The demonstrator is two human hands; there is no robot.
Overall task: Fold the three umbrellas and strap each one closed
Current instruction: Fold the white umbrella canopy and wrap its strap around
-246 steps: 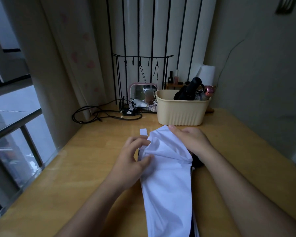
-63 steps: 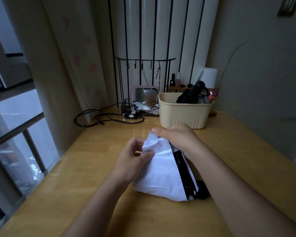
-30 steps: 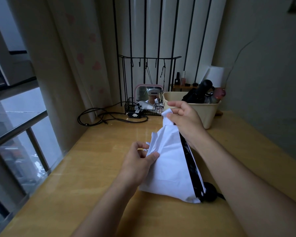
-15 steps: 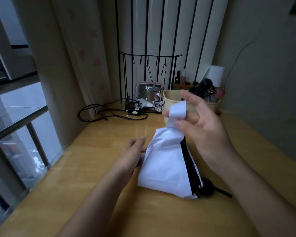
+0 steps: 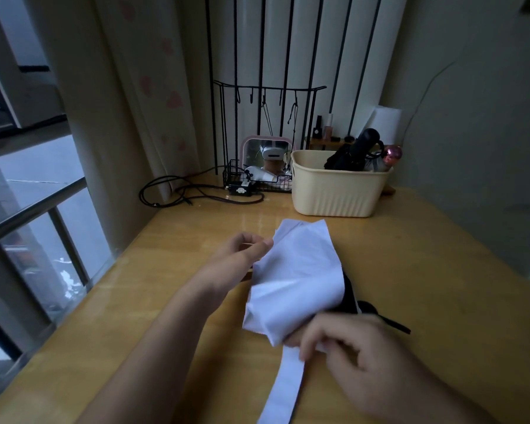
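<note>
Wooden desk (image 5: 426, 270) beside window. Mid-desk lies bundled white umbrella (image 5: 300, 270). Left hand (image 5: 242, 258) curled, gripping its upper left edge. Right hand (image 5: 352, 350) pinches strap (image 5: 285, 384) at near end. Basket (image 5: 334, 191) behind holds black umbrella (image 5: 354, 153).

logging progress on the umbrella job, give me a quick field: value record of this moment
item in work: white umbrella, gathered into a loose bundle, lying on the table
left hand: grips the bundle's far left edge
right hand: pinches the strap at the bundle's near end
strap state: loose, trailing toward the camera, not wrapped round
basket: beige, behind the bundle, holds a black umbrella
also in basket: pink knob, unclear what it belongs to
</note>
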